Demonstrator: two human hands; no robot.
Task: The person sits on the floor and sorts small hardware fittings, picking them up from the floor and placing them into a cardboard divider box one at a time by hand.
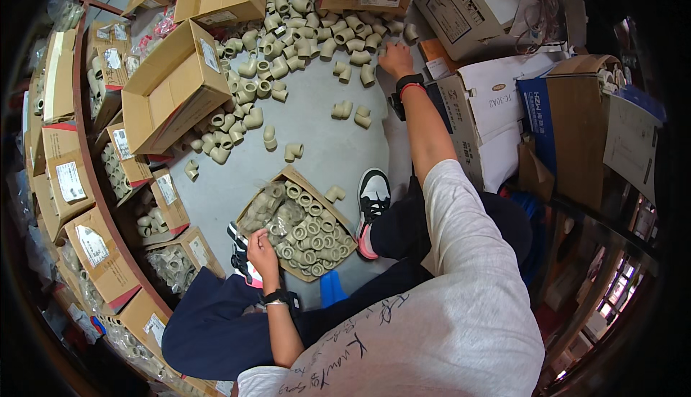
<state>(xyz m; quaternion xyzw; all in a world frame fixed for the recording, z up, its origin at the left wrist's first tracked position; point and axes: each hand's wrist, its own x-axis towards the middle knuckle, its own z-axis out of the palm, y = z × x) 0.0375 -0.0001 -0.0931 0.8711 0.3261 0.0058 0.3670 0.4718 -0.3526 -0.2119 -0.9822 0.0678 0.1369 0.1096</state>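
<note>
Between my feet on the floor, an open cardboard box (309,186) holds rows of beige plastic elbow pipe fittings (313,241). Crumpled clear plastic bags (267,208) with fittings inside fill its left part. My left hand (261,252) is at the box's left edge beside the bags, its fingers curled; whether it grips anything is unclear. Far ahead to the right, my right arm stretches out and my right hand (397,61) is down at the edge of a large loose pile of elbow fittings (302,35). What lies under its bent fingers is hidden.
Loose elbows (293,152) dot the grey floor (318,105). At the left, an open carton (173,89) leans on the pile beside shelving (89,127) with fitting boxes. Large cartons (475,121) crowd the right. A blue plastic object (332,288) sits below the box.
</note>
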